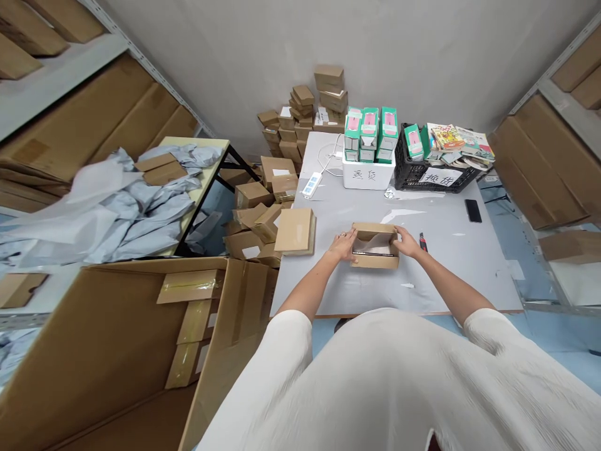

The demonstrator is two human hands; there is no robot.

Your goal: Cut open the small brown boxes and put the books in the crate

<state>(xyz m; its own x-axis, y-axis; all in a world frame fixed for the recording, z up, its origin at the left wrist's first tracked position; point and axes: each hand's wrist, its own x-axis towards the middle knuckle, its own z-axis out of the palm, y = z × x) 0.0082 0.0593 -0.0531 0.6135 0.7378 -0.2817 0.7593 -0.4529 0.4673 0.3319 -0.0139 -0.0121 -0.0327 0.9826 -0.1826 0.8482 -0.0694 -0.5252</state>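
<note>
A small cardboard box (pixel 374 260) lies on the grey table in front of me, its long flaps raised. Inside it shows whitish wrapping and the dark edge of something flat that I cannot make out. My left hand (pixel 344 245) grips the box's left end, fingers on the rim. At the opposite end, my right hand (pixel 407 242) holds the right wall with thumb and fingers. Just right of that hand, a red and black utility knife (pixel 423 242) rests on the table. Left of the box sits a closed cardboard box (pixel 295 231).
On the table (pixel 338 299) stand a white bin (pixel 369 176) with green boxes, a black crate (pixel 407 174) with books, a power strip (pixel 312 185) and a phone (pixel 473 211). A large open carton (pixel 248 294) stands left, near a side table (pixel 211 164) piled with grey mailers.
</note>
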